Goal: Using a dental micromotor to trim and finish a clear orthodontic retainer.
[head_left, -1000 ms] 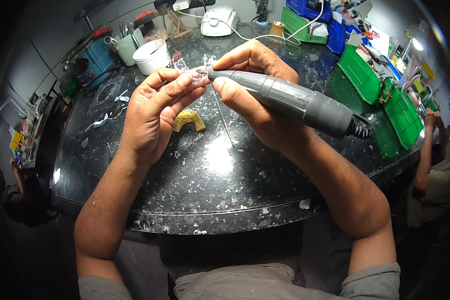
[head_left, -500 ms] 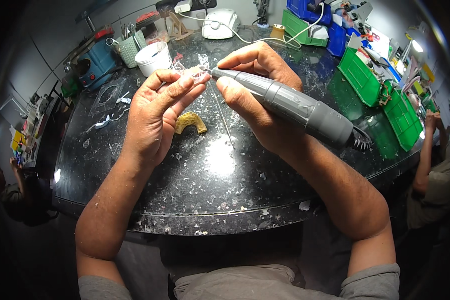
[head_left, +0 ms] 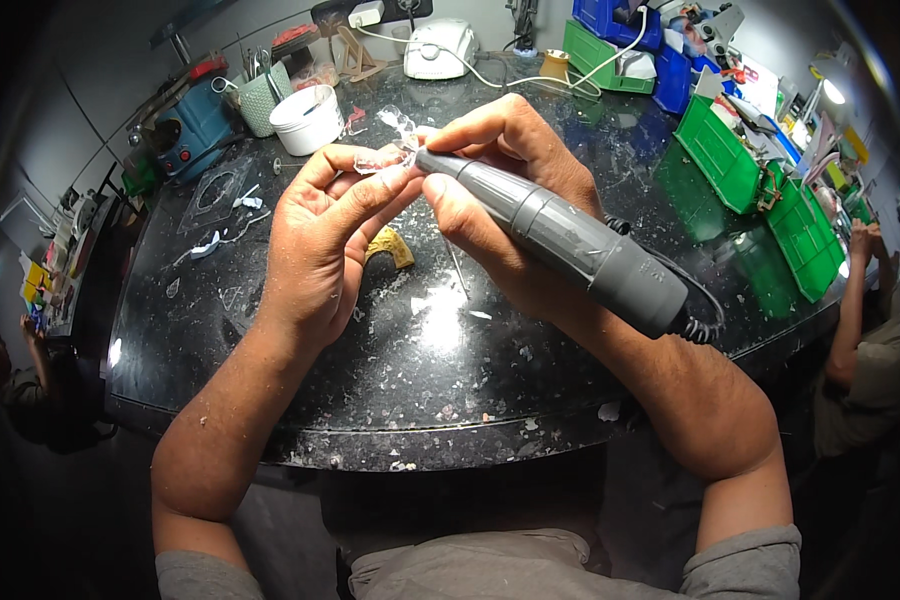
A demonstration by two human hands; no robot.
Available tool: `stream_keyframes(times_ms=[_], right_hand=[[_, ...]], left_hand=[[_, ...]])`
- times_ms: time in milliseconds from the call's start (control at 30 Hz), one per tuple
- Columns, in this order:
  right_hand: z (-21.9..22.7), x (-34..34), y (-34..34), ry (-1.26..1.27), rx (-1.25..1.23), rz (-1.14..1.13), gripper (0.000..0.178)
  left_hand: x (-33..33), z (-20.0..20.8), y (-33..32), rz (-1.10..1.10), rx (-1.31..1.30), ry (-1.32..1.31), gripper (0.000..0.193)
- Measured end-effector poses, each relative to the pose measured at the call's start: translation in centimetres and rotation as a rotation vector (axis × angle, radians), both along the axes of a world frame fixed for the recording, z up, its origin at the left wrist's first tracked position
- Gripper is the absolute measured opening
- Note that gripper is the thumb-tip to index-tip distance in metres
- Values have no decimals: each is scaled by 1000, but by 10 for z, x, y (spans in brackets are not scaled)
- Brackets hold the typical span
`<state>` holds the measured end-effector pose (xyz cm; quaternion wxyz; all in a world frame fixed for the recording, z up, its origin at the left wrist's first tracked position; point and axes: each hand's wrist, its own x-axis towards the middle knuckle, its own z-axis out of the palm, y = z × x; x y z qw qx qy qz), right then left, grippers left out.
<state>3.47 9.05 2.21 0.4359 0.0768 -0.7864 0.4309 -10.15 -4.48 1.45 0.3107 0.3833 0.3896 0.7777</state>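
Observation:
Pinched between the thumb and fingers of my left hand (head_left: 310,225) is a clear plastic dental aligner (head_left: 372,160). My right hand (head_left: 542,150) wraps round a thick grey rotary handpiece (head_left: 560,225), its coiled cord hanging off the rear end. The handpiece's narrow nose meets the aligner's edge at my fingertips; the bit itself is hard to make out there. A thin clear flap (head_left: 397,120) sticks up just beyond the tip. Below the hands, a yellow horseshoe-shaped dental model (head_left: 390,248) lies partly hidden behind my left hand, with a thin metal instrument (head_left: 458,272) to its right.
Plastic scraps and dust litter the black tabletop (head_left: 370,390). At the back stand a white tub (head_left: 307,120), a mint tool cup (head_left: 260,100), a blue machine (head_left: 195,130) and a white control box (head_left: 438,50). Green bins (head_left: 720,160) line the right; other people sit at both sides.
The aligner has been turned in my left hand, which shifted slightly right. The handpiece has swung a little left and down at its rear. A white scrap now lies near the middle of the table.

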Motion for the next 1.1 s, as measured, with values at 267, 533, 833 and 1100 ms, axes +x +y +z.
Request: stream_keyframes(times_ms=[267, 533, 833, 1100], right_hand=[[-2, -2, 1, 22, 20, 48, 23], [-5, -11, 2, 148, 65, 27, 32], [-2, -4, -2, 86, 214, -27, 28], [-9, -10, -2, 156, 191, -5, 32]], left_hand=[[0, -1, 0, 13, 2, 15, 15], [0, -3, 0, 1, 26, -10, 15], [2, -9, 1, 23, 55, -3, 12], [11, -7, 3, 118, 41, 27, 11]])
